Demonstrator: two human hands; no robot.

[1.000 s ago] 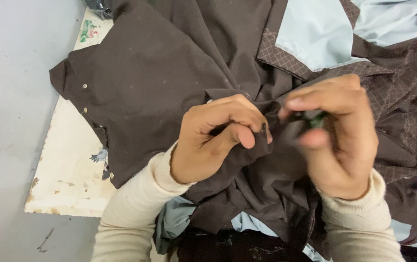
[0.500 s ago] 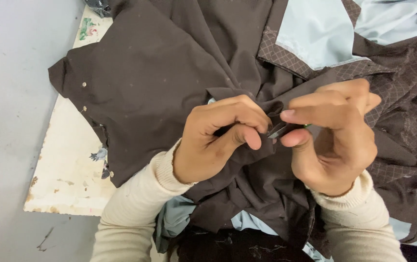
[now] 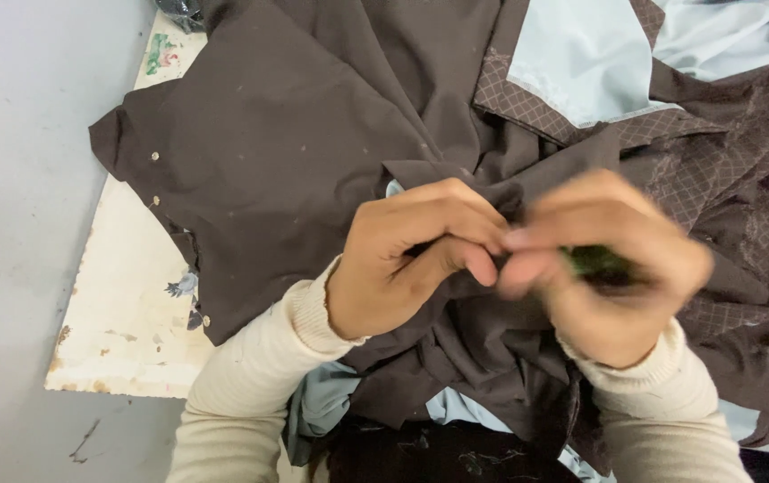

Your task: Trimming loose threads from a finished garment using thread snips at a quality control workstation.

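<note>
A head-down view of two hands working over a heap of dark brown garment pieces; both wrists wear cream ribbed sleeves (image 3: 250, 402). The left hand (image 3: 411, 255) sits at the centre, its fingers (image 3: 456, 210) curled and pressed together, thumb against forefinger, pinching a fold of the brown fabric (image 3: 313, 152); the grip seems to keep that spot taut and lifted for the other hand. The right hand (image 3: 608, 268) is just beside it, fingertips touching the left's, and is blurred; its fingers are closed around a small dark green object (image 3: 594, 261), perhaps a snipping tool, though the blur leaves that uncertain.

The pinched fabric is one large brown panel spreading to the far left, with at least three small pale studs or buttons (image 3: 153, 156) along its left edge; it drapes over a worn cream board (image 3: 125, 313) with chipped edges and a faded flower print, which rests on a grey surface (image 3: 8, 224), bench or floor I cannot tell. To the far right lie quilted brown pieces (image 3: 733, 179) with a diamond stitch pattern, and pale blue lining (image 3: 581, 63) showing in two patches there; more blue lining peeks out near the sleeves. Count: two hands, one board, one green object.
</note>
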